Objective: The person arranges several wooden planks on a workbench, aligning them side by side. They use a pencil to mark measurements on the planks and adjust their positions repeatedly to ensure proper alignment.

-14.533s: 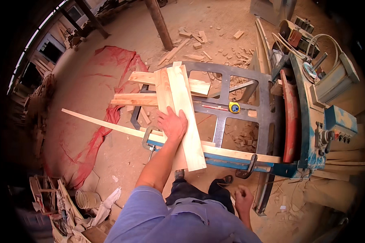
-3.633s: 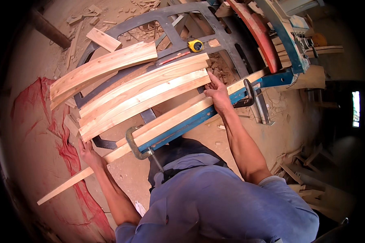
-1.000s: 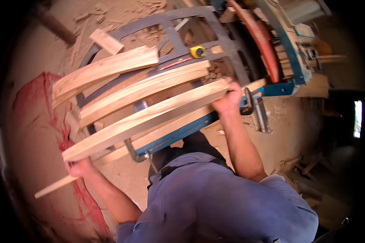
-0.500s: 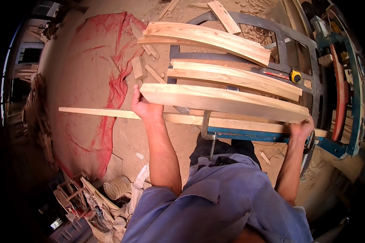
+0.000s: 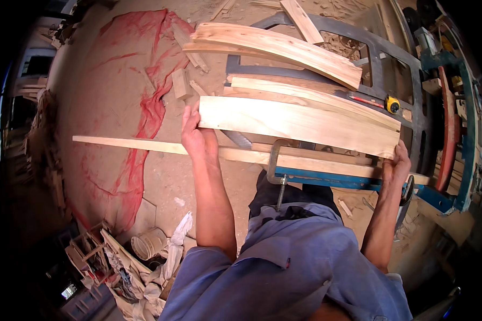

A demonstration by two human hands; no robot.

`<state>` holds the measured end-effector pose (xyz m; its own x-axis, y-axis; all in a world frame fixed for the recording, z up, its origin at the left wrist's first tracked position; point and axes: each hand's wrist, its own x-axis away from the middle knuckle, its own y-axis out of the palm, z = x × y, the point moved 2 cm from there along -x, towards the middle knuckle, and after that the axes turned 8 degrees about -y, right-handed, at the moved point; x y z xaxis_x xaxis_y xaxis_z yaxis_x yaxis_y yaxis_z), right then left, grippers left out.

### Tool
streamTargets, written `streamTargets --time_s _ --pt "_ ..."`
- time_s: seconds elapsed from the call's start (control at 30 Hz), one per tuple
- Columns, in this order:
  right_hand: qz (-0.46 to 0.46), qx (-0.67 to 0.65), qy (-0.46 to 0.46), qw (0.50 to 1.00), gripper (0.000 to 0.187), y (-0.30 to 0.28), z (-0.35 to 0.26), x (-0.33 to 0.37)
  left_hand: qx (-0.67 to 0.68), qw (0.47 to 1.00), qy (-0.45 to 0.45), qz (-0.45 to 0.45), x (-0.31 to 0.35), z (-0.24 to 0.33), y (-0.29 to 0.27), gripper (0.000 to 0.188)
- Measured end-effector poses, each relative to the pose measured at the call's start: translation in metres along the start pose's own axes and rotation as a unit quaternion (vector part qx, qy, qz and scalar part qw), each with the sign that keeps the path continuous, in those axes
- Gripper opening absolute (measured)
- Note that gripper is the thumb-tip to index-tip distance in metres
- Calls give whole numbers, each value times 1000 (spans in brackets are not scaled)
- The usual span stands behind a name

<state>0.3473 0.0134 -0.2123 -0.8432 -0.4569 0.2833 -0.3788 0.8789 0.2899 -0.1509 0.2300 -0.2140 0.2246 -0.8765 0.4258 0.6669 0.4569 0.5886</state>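
Observation:
A pale wooden board [image 5: 297, 125] is held between my two hands, its broad face turned up toward me. My left hand [image 5: 198, 136] grips its left end, the thumb and fingers around the edge. At the right end my right hand [image 5: 397, 163] closes on the lower corner. Below the board runs a long thin wooden strip [image 5: 128, 143], lying along a blue metal bar [image 5: 326, 178]. A metal C-clamp [image 5: 275, 166] stands at that bar, close to my waist. Just beyond the held board lie more long boards [image 5: 316, 96] on a grey metal frame.
A curved plank pair [image 5: 276, 51] and a short board [image 5: 302, 21] rest on the grey frame [image 5: 380, 80]. A yellow tape measure [image 5: 392, 104] and red pencil [image 5: 367, 101] lie at right. Red sheeting [image 5: 152, 112] covers the left floor; a white bucket [image 5: 149, 243] stands lower left.
The held board has tilted, so its broad face now shows instead of its edge. Its left end has shifted slightly up and to the right with my left hand.

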Motion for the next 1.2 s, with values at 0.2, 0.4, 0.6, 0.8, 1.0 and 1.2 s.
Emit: streamTargets --time_s 0.2,0.4,0.6,0.8,1.0,1.2 --pt "-18 25 4 1000 37 -1 9 -1 -97 994 16 -53 -25 16 -43 73" --pt "-18 -78 4 997 34 7 -4 10 -57 995 19 -85 -19 16 -28 83" --pt "-57 -124 8 991 55 14 -14 21 -28 995 -1 -98 -8 22 -24 85" --pt "-186 -36 -37 981 78 22 -42 36 -141 965 16 -222 -8 29 -29 91" --pt "-193 180 -115 958 57 25 -65 28 -384 905 79 -165 -11 42 -7 79" --pt "-165 411 -100 891 27 37 -88 16 -587 803 58 -82 -11 48 40 61"
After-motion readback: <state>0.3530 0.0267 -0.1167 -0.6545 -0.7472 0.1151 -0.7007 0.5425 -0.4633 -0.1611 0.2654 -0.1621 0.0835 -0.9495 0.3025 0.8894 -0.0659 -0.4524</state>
